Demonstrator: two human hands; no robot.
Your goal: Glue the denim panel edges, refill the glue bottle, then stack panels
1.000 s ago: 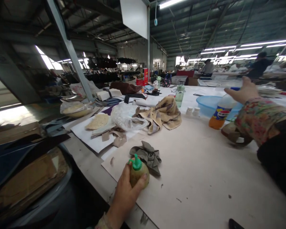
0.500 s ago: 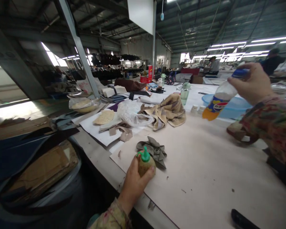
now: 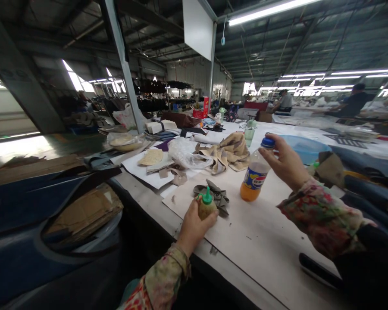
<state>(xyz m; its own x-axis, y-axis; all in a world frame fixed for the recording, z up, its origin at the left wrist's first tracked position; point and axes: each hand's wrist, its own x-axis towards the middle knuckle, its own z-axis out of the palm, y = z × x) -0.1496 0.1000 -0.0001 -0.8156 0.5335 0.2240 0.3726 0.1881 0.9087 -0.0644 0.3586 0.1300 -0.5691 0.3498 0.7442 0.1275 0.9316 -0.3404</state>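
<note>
My left hand [image 3: 194, 226] is wrapped round a small squeeze bottle [image 3: 208, 208] with a green nozzle cap, near the front edge of the table. Just behind that bottle lies a crumpled grey-green cloth [image 3: 220, 197]. By its blue cap, my right hand [image 3: 286, 161] grips a clear plastic drink bottle [image 3: 255, 181] with a blue label and orange liquid in the bottom. The drink bottle is nearly upright, low over the paper-covered table [image 3: 245, 245]; whether its base touches the paper I cannot tell.
Behind the hands lie a tan cloth [image 3: 234, 153], a clear plastic bag [image 3: 187, 153] and a light blue basin [image 3: 305, 148]. A black object [image 3: 318, 269] rests at the front right. Left of the table, a blue container [image 3: 42, 234] holds cardboard. Other people are in the background.
My right hand has brought the drink bottle left and down from the right side, turning it more upright. My left hand still grips the squeeze bottle. The camera view has shifted a little.
</note>
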